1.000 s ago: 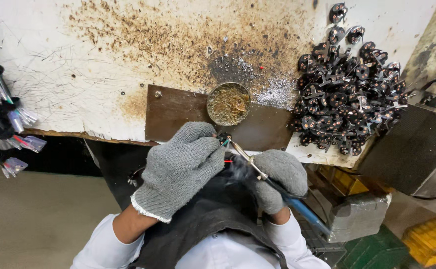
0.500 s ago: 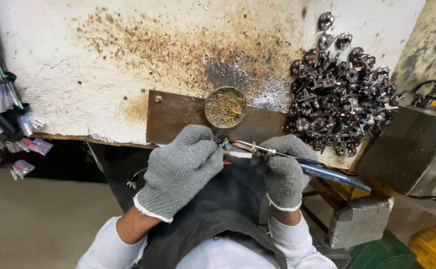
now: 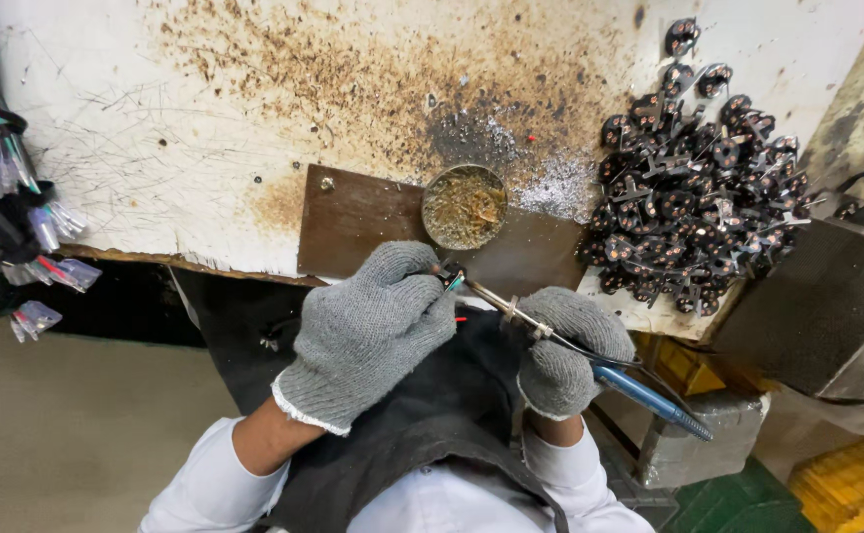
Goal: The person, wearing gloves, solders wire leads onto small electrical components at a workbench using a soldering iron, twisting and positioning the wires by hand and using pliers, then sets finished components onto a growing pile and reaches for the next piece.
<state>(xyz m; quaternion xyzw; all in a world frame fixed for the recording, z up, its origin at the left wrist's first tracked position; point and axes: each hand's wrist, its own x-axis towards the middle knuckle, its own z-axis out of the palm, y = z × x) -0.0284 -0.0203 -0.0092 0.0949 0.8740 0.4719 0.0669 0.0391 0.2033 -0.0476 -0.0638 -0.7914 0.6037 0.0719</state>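
Note:
Both my hands wear grey knit gloves and meet just below the bench edge. My left hand [image 3: 371, 331] pinches a small black part with red and green wires [image 3: 451, 279] at its fingertips. My right hand [image 3: 562, 347] grips a soldering iron [image 3: 639, 387] with a blue handle; its metal tip points up-left and touches the small part. A round tin of brownish flux [image 3: 464, 205] sits on a brown plate [image 3: 363, 219] just beyond the hands.
A heap of black round parts with copper contacts [image 3: 694, 197] lies on the bench at the right. The white bench top [image 3: 205, 128] is scorched and speckled. Bundled wires [image 3: 7, 227] hang at the left. A grey block [image 3: 694, 444] stands lower right.
The right hand has swung the soldering iron so that its tip meets the part held by the left hand. The view has shifted slightly.

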